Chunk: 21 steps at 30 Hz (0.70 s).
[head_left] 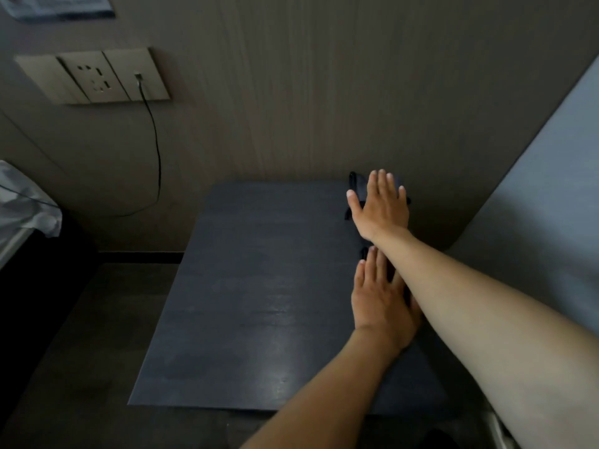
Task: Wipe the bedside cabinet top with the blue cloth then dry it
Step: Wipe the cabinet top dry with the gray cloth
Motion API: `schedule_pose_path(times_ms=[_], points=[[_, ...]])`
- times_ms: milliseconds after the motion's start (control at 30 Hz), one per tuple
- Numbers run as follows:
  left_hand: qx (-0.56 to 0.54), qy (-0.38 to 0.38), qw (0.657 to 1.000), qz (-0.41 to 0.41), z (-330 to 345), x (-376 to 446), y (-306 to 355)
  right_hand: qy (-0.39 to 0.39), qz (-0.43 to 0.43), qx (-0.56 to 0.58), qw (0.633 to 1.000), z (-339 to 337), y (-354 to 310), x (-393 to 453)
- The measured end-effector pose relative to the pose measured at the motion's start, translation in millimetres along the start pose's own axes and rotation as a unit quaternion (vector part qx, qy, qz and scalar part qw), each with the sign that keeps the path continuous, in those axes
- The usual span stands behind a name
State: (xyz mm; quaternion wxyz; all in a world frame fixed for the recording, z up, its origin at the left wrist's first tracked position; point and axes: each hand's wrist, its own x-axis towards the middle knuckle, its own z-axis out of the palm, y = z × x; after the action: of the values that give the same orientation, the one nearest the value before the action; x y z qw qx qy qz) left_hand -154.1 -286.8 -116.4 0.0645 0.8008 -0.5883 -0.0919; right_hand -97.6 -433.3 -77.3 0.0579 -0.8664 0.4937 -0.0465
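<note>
Much of the dark cloth [356, 187] is hidden under the right hand [381, 207], which lies flat on it with fingers straight at the far right corner of the bedside cabinet top [259, 303], against the wall [308, 92]; only dark edges show by the thumb and fingertips, and its colour is hard to judge in the dim light. The left hand [377, 298] also lies flat, fingers extended, nearer the camera along the right edge; a dark sliver shows at its fingertips (whether that is more cloth cannot be told), and the right forearm crosses over its right side. A cable [157, 147] hangs from the wall socket panel [94, 76]. At left, a pale, partly cut-off object [22, 202] is unclear.
</note>
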Motion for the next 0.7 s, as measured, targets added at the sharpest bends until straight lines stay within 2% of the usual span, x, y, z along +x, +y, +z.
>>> schedule_pose_path(times_ms=[200, 467, 700], points=[[-0.016, 0.006, 1.0, -0.018, -3.5, -25.4, -2.7, -0.044, -0.03, 0.022, 0.998, -16.4, 13.6, -53.6], [-0.007, -0.014, 0.999, -0.041, -11.6, -73.6, -8.8, -0.131, -0.017, 0.124, 0.983, -21.0, 36.1, -140.2], [0.013, -0.032, 0.997, -0.064, -10.1, -117.2, -13.9, -0.118, -0.056, 0.158, 0.979, -14.8, 32.1, -224.1]])
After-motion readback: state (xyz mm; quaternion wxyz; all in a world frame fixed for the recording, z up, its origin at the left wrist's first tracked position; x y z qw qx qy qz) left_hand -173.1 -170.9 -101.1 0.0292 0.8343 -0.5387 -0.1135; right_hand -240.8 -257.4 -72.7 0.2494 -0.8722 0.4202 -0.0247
